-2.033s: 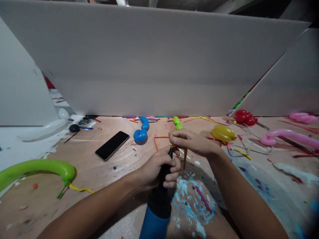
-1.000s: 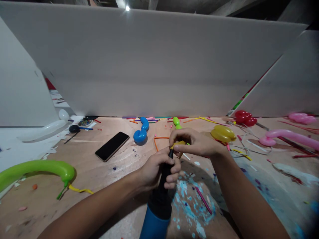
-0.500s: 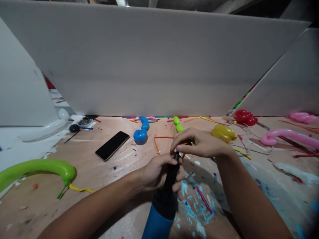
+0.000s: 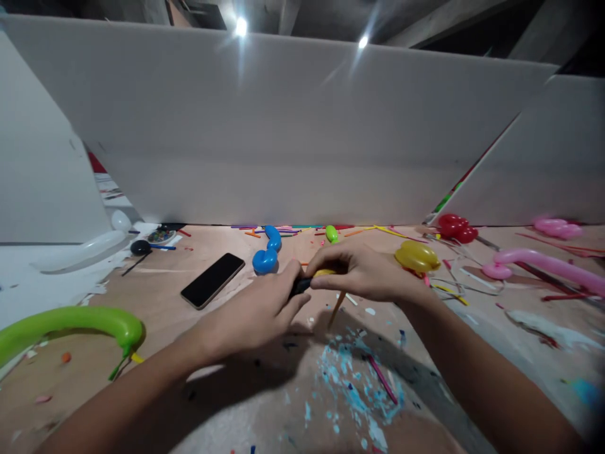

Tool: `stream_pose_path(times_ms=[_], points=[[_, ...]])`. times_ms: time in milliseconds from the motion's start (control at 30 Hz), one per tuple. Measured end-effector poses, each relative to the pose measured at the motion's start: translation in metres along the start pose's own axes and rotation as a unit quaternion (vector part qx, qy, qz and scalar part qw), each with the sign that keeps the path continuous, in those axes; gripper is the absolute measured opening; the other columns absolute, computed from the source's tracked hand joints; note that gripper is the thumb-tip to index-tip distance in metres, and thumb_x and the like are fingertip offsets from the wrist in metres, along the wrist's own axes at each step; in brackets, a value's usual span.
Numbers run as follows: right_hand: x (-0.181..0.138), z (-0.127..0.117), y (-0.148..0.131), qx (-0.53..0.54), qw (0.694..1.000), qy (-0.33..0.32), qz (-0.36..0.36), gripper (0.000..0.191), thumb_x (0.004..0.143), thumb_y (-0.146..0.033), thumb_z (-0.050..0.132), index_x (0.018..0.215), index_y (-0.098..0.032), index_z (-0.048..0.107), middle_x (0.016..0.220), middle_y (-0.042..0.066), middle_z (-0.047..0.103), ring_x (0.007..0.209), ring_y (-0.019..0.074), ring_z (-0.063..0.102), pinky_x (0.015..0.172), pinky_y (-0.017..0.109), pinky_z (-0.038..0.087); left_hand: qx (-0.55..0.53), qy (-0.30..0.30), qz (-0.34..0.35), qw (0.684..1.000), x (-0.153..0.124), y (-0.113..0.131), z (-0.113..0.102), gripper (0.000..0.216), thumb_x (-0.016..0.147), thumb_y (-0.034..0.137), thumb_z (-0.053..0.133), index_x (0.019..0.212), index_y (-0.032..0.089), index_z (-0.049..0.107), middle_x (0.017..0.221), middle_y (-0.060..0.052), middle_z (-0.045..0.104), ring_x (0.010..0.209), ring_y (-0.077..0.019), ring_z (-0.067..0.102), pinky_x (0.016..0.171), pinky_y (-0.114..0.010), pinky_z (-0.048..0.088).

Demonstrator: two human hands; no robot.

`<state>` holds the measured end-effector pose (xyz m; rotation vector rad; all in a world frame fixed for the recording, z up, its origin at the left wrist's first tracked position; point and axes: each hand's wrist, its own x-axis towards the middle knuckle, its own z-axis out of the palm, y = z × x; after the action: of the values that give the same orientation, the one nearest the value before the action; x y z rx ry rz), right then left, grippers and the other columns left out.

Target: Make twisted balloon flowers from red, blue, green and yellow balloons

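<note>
My left hand point(image 4: 265, 306) is closed around the black nozzle end of a balloon pump point(image 4: 300, 287), turned sideways over the middle of the table. The pump's blue body is hidden from view. My right hand point(image 4: 362, 272) pinches an uninflated yellow-orange balloon point(image 4: 337, 309) at the nozzle's tip, and its limp tail hangs below the fingers. Just beyond the hands stand a twisted blue balloon point(image 4: 265, 260) and a small lime green balloon point(image 4: 331, 234), partly covered by my right hand. To the right of that hand lies a yellow balloon point(image 4: 418, 256).
A phone point(image 4: 212, 280) lies left of centre. A long green balloon point(image 4: 70, 318) rests at the left edge; red point(image 4: 457, 228) and pink balloons point(image 4: 543, 265) are on the right. White panels point(image 4: 283, 139) wall off the back. Blue paint flecks point(image 4: 359, 391) mark the tabletop.
The pump has swung from pointing away, blue body showing, to lying sideways with its body out of sight. My left hand has turned over, back upward. The view has tilted up slightly.
</note>
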<state>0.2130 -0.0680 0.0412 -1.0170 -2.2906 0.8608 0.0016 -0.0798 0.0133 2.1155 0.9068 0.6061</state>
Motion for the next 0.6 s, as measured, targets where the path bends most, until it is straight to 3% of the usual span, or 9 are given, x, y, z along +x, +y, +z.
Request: stream_pose_path(times_ms=[67, 200, 333, 600], points=[[-0.002, 0.010, 0.000, -0.002, 1.000, 0.005, 0.002, 0.021, 0.084, -0.034, 0.064, 0.097, -0.019, 0.070, 0.086, 0.003, 0.070, 0.074, 0.0137, 0.061, 0.066, 0.025, 0.046, 0.077, 0.033, 0.011, 0.996, -0.004, -0.003, -0.002, 0.023, 0.091, 0.039, 0.048, 0.103, 0.020, 0.053, 0.087, -0.007, 0.058, 0.074, -0.0205, 0.051, 0.067, -0.028, 0.033], [-0.008, 0.027, 0.004, -0.007, 0.999, 0.052, 0.009, 0.028, 0.087, -0.024, 0.056, 0.115, -0.020, 0.060, 0.100, 0.006, 0.068, 0.083, 0.0148, 0.061, 0.071, 0.026, 0.047, 0.125, 0.058, 0.010, 0.990, -0.008, -0.012, 0.000, 0.025, 0.092, 0.038, 0.044, 0.107, 0.020, 0.052, 0.081, -0.007, 0.059, 0.066, -0.0211, 0.050, 0.064, -0.028, 0.030], [-0.011, 0.033, 0.007, 0.002, 0.997, 0.065, 0.030, 0.020, 0.089, -0.025, 0.055, 0.108, -0.019, 0.057, 0.098, 0.006, 0.066, 0.085, 0.0161, 0.061, 0.073, 0.027, 0.048, 0.139, 0.078, 0.015, 0.987, -0.010, -0.018, 0.003, 0.023, 0.092, 0.038, 0.045, 0.105, 0.020, 0.053, 0.080, -0.006, 0.058, 0.063, -0.0210, 0.050, 0.064, -0.028, 0.031], [-0.006, 0.030, 0.007, -0.035, 0.995, 0.083, 0.045, 0.018, 0.088, -0.033, 0.059, 0.094, -0.018, 0.066, 0.079, 0.003, 0.066, 0.067, 0.0125, 0.056, 0.059, 0.023, 0.043, 0.219, 0.090, 0.023, 0.971, -0.013, -0.024, 0.003, 0.033, 0.094, 0.041, 0.038, 0.112, 0.019, 0.053, 0.079, -0.009, 0.057, 0.063, -0.0234, 0.051, 0.063, -0.030, 0.033]])
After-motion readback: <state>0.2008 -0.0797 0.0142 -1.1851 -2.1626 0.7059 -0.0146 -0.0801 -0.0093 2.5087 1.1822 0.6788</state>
